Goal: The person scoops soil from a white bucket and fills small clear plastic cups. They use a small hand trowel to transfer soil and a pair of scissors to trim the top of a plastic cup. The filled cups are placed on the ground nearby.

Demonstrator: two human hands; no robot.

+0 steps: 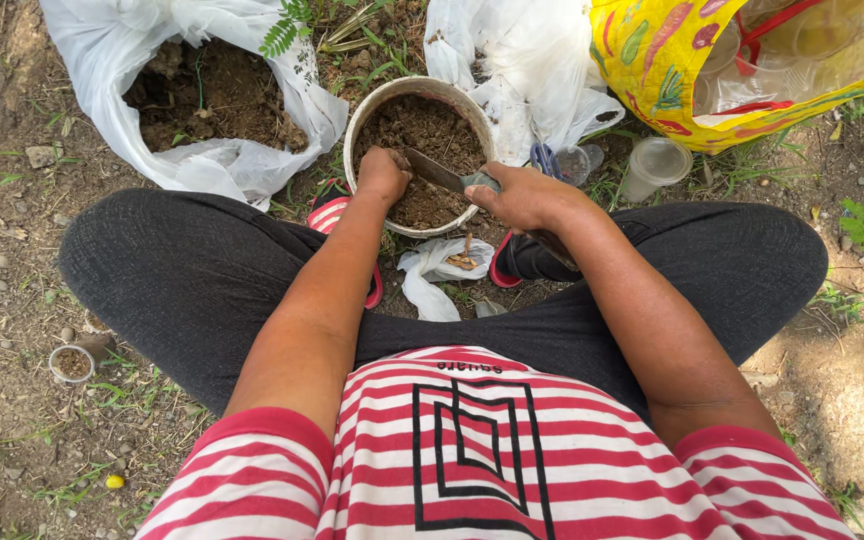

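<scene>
Bucket (364,112): round, pale, on the ground between the feet, full of brown soil.
Left hand (384,175): closed in a fist, pressed into the soil at the near left rim; cannot tell if anything is inside.
Right hand (525,195): wrapped tight round the handle of a knife.
Knife (434,171): blade lying over the soil, pointing left.
White bag (112,60): top left, open wide, dark soil inside.
Second white bag (522,60): crumpled, just behind the bucket.
Yellow bag (652,60): top right, bright with red and green shapes, clear plastic tubs inside.
Clear cup (654,165): lying near the yellow bag.
Small cup (72,363): far left, brown soil inside.
</scene>
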